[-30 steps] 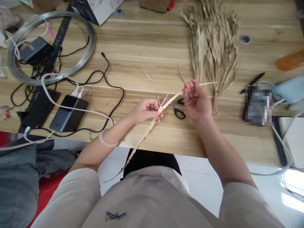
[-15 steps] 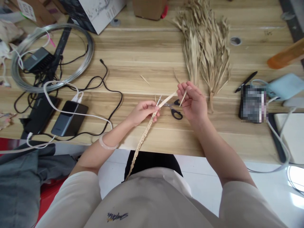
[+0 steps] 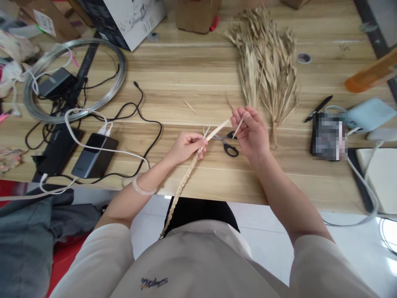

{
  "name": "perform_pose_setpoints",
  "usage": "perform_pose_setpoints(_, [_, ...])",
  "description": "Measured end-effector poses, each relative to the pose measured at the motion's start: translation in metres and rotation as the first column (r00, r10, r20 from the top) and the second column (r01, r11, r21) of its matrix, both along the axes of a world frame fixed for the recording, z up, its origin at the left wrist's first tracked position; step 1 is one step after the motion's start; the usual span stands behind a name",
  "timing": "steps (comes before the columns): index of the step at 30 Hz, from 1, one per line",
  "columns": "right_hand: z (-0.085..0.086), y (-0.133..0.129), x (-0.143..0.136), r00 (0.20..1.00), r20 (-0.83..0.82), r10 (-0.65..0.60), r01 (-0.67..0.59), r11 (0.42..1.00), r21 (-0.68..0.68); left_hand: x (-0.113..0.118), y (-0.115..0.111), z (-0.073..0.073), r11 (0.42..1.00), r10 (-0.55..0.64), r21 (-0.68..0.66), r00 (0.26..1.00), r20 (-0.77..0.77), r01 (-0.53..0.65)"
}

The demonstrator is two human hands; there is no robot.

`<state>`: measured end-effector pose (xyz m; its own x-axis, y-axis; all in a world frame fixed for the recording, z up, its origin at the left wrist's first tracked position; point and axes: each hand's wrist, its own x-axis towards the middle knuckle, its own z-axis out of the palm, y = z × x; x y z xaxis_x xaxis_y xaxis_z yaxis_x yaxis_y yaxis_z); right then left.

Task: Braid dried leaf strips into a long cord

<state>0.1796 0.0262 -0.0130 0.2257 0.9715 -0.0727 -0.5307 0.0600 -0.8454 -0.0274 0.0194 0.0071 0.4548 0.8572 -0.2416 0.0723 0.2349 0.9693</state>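
Observation:
Between thumb and fingers, my left hand [image 3: 190,147] pinches the upper end of a pale braided straw cord [image 3: 182,182], which slants down over the table edge toward my lap. Short strand ends poke up beside the thumb. From this grip a flat straw strip [image 3: 218,129] runs up to my right hand [image 3: 252,128]. That hand is turned palm up and closed on the strip, whose tip sticks out below the thumb. Black-handled scissors [image 3: 230,149] lie on the table between the hands, their blades partly hidden behind the strip.
Bundles of dried leaves [image 3: 268,66] lie beyond my right hand. A loose straw piece [image 3: 190,107] rests on the wooden table [image 3: 180,74]. To the left are a wire coil [image 3: 122,78], black cables and a power bank [image 3: 94,155]; an orange bottle [image 3: 369,74] is at right.
The view has shifted slightly, so the table items sit a little differently in the picture. Both hands keep their hold, with hardly any movement of the cord or the strip.

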Motion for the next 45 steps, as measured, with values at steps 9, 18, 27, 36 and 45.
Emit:
perform_pose_setpoints(9, [0.012, -0.021, -0.023, 0.913, 0.115, 0.392, -0.391, 0.92, -0.03, -0.001, 0.0, 0.001, 0.998, 0.047, 0.053, 0.998, -0.039, -0.044])
perform_pose_setpoints(18, [0.004, -0.022, -0.029, 0.907, 0.155, 0.392, -0.388, 0.92, -0.06, -0.001, 0.0, 0.008, 0.99, -0.091, 0.107, 0.996, -0.019, 0.092])
perform_pose_setpoints(27, [0.009, -0.024, -0.034, 0.915, 0.172, 0.366, -0.353, 0.93, -0.103, -0.004, -0.003, 0.007, 0.987, -0.137, 0.086, 0.99, -0.022, 0.138])
perform_pose_setpoints(36, [0.004, -0.026, -0.029, 0.407, 0.911, -0.057, -0.251, 0.953, 0.171, 0.001, -0.005, 0.013, 0.978, -0.207, 0.001, 0.972, -0.112, 0.209])
perform_pose_setpoints(45, [0.003, -0.032, -0.029, 0.089, 0.974, -0.208, -0.387, 0.894, 0.227, 0.002, -0.003, 0.003, 0.992, -0.122, -0.05, 0.985, -0.125, 0.117])
